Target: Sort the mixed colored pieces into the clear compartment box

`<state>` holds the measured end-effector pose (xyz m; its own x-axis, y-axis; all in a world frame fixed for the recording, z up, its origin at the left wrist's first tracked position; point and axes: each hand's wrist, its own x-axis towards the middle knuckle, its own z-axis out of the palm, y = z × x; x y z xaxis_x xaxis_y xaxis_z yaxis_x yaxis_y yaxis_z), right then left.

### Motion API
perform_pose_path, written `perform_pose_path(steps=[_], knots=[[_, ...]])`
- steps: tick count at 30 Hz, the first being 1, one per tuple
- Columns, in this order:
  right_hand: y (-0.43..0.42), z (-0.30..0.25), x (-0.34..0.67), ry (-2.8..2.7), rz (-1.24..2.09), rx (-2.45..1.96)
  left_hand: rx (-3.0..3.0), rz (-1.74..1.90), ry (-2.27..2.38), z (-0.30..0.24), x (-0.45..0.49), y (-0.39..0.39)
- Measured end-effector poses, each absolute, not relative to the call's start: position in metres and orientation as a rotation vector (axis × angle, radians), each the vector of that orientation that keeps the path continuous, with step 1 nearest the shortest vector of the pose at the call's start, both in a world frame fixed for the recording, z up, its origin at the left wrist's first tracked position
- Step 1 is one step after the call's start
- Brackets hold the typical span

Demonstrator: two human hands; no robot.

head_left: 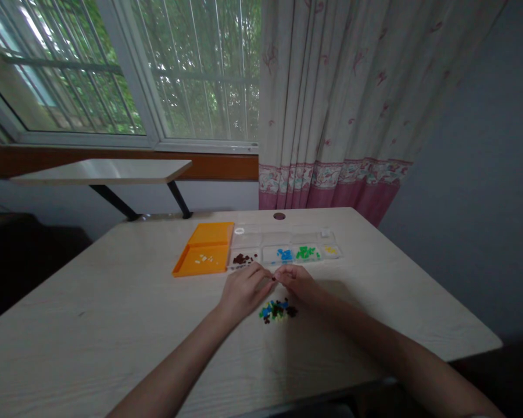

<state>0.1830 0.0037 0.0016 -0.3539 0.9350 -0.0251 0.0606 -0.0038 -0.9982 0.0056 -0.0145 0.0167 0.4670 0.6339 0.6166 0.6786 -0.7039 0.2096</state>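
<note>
The person is working bare-armed, both slim forearms showing uncovered right down to the wrists, and the bare left hand [244, 290] and bare right hand [300, 283] are showing slender fingers [261, 271].

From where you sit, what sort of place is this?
Probably a room in a home, used for a hobby: a barred window with a flowered curtain, and a pale wooden table bearing a clear compartment box of tiny colour-sorted pieces.
</note>
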Motion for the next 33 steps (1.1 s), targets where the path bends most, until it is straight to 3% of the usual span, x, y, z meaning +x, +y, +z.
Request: perform_pose_path(steps=[8, 16, 33], knots=[[0.007, 0.003, 0.19, -1.704, 1.288, -1.047, -2.682, -1.174, -1.188, 0.021, 0.004, -0.016], [0.012, 0.015, 0.231, -2.462, 1.003, -0.925, -2.499, -1.489, -1.424, 0.032, -0.02, -0.005], [0.008, 0.02, 0.227, -2.625, 0.795, -0.944, -2.348, -1.454, -1.507, 0.031, -0.028, -0.001]])
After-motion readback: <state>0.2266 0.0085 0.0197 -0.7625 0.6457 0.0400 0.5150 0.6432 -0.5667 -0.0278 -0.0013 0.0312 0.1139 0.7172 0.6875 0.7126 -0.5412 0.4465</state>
